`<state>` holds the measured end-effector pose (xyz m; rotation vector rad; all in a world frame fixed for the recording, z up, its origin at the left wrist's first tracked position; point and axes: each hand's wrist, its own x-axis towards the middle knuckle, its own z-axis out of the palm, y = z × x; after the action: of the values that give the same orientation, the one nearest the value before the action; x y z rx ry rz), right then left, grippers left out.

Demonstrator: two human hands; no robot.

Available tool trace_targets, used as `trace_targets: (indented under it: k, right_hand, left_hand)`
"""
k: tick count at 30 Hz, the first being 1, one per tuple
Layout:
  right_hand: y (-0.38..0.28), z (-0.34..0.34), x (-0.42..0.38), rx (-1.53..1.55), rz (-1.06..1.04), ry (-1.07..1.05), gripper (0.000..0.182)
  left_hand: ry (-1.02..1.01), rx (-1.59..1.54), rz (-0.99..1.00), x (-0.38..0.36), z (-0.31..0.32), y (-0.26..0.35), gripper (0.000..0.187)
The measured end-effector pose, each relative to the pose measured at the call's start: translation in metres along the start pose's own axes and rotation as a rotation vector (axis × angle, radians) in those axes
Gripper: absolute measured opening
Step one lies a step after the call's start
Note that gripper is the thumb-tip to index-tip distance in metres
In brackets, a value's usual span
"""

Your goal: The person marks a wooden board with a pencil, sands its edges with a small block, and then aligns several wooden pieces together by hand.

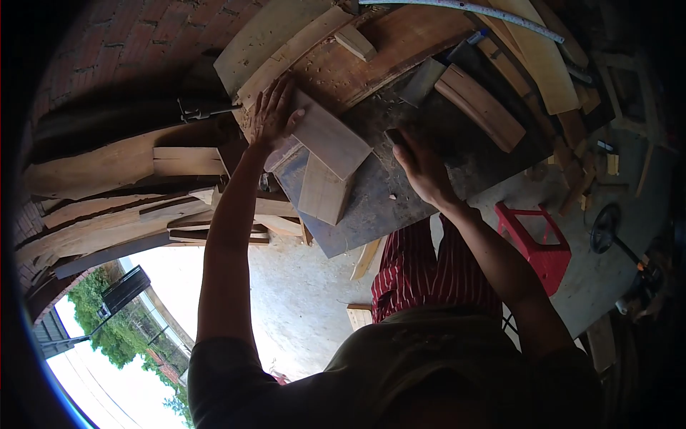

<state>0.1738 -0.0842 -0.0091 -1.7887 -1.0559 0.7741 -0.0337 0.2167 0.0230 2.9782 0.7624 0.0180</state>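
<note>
My left hand [271, 118] lies with its fingers spread at the far left end of a flat wooden board [330, 134]. The thumb touches the board's edge. That board rests across a thicker wooden block [323, 191] on the dark worktable [386, 207]. To the right of the board, my right hand [425, 170] is closed around a small dark block [394, 136], held just over the tabletop. The block's exact kind does not show. A curved wooden piece [480, 107] and a short greyish block [421, 82] lie beyond this hand.
A metal clamp [207, 113] sticks out at the table's left edge. Long planks [107, 168] are stacked along the left wall. Shavings and a wood offcut [355, 43] lie on a reddish board [400, 43] at the back. A red plastic stool [536, 250] stands at right.
</note>
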Motion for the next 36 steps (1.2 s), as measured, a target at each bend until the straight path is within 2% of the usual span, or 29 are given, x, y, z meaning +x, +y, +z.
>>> trace_targets:
  k: [1, 2, 3, 5, 7, 9, 10, 11, 13, 14, 16, 20, 22, 23, 24, 25, 26, 27, 29, 31, 32, 34, 35, 36]
  right_hand:
    - [-0.003, -0.001, -0.002, -0.016, -0.015, 0.041, 0.053]
    - [-0.002, -0.001, -0.003, -0.020, -0.006, 0.044, 0.053]
    - [-0.006, -0.003, -0.002, -0.012, 0.043, 0.002, 0.052]
    - [-0.009, -0.005, -0.002, 0.004, 0.098, -0.043, 0.052]
    - [-0.007, -0.004, -0.001, 0.034, 0.063, -0.019, 0.051]
    - [-0.006, -0.002, 0.002, 0.054, 0.041, -0.006, 0.049]
    - [-0.003, -0.001, 0.003, 0.075, 0.011, 0.011, 0.047]
    - [-0.002, 0.001, 0.005, 0.073, 0.014, 0.009, 0.047]
    - [-0.003, 0.009, 0.008, 0.326, 0.007, -0.045, 0.047]
    - [-0.004, 0.016, 0.007, 0.333, 0.009, -0.045, 0.047]
    - [-0.002, 0.026, 0.003, 0.531, 0.313, -0.086, 0.049]
    - [-0.008, 0.002, 0.008, 0.530, 0.329, -0.178, 0.051]
    - [-0.024, -0.019, 0.015, 0.611, 0.544, -0.300, 0.053]
    - [-0.016, -0.018, 0.016, 0.604, 0.543, -0.300, 0.053]
    - [-0.002, -0.014, 0.017, 0.617, 0.515, -0.356, 0.053]
    - [0.006, -0.013, 0.016, 0.630, 0.489, -0.414, 0.053]
    - [0.005, -0.013, 0.014, 0.621, 0.497, -0.418, 0.053]
    - [0.001, -0.012, 0.014, 0.641, 0.443, -0.343, 0.043]
    - [-0.005, -0.010, 0.019, 0.649, 0.389, -0.275, 0.040]
    - [-0.006, -0.005, 0.026, 0.465, 0.175, -0.116, 0.042]
    - [-0.004, -0.005, 0.033, 0.466, 0.183, -0.129, 0.042]
    - [-0.012, -0.017, 0.061, 0.297, 0.441, -0.466, 0.044]
    - [-0.007, -0.014, 0.063, 0.299, 0.447, -0.473, 0.044]
    - [-0.006, -0.014, 0.063, 0.239, 0.320, -0.465, 0.044]
  left_hand:
    - [0.035, -0.072, 0.096, -0.003, -0.005, 0.001, 0.072]
    - [-0.016, -0.037, 0.159, -0.006, -0.009, -0.003, 0.078]
    - [-0.020, -0.043, 0.165, -0.006, -0.016, -0.003, 0.078]
    - [-0.222, 0.238, 0.181, -0.008, -0.027, -0.008, 0.081]
    - [-0.215, 0.236, 0.138, -0.005, -0.010, -0.028, 0.078]
    - [0.003, -0.105, -0.059, -0.004, 0.005, -0.025, 0.073]
    - [0.084, -0.168, -0.051, -0.008, 0.014, -0.018, 0.069]
    - [0.082, -0.171, -0.053, -0.016, 0.021, -0.009, 0.069]
    - [0.101, -0.085, -0.241, -0.036, 0.023, 0.014, 0.067]
    - [0.145, -0.088, -0.194, -0.046, 0.023, 0.020, 0.064]
    - [0.127, -0.066, -0.350, -0.066, 0.017, 0.044, 0.062]
    - [0.121, -0.008, -0.503, -0.089, 0.010, 0.076, 0.061]
    - [0.123, 0.038, -0.456, -0.082, 0.003, 0.089, 0.063]
    - [0.130, 0.080, -0.401, -0.076, 0.002, 0.095, 0.065]
    - [0.040, 0.137, -0.241, -0.061, -0.009, 0.110, 0.063]
    - [0.084, 0.045, -0.063, -0.047, -0.010, 0.122, 0.059]
    - [0.061, -0.092, -0.056, -0.038, -0.001, 0.138, 0.056]
    - [0.038, -0.228, -0.047, -0.033, 0.006, 0.151, 0.052]
    - [0.029, -0.204, -0.126, -0.029, 0.006, 0.163, 0.050]
    - [0.007, -0.176, -0.212, -0.030, 0.008, 0.172, 0.047]
    - [0.029, -0.114, -0.270, -0.031, 0.009, 0.176, 0.046]
    - [0.046, -0.049, -0.329, -0.030, 0.011, 0.178, 0.045]
    - [0.069, -0.048, -0.349, -0.028, 0.014, 0.177, 0.045]
    - [0.092, -0.049, -0.373, -0.029, 0.014, 0.178, 0.045]
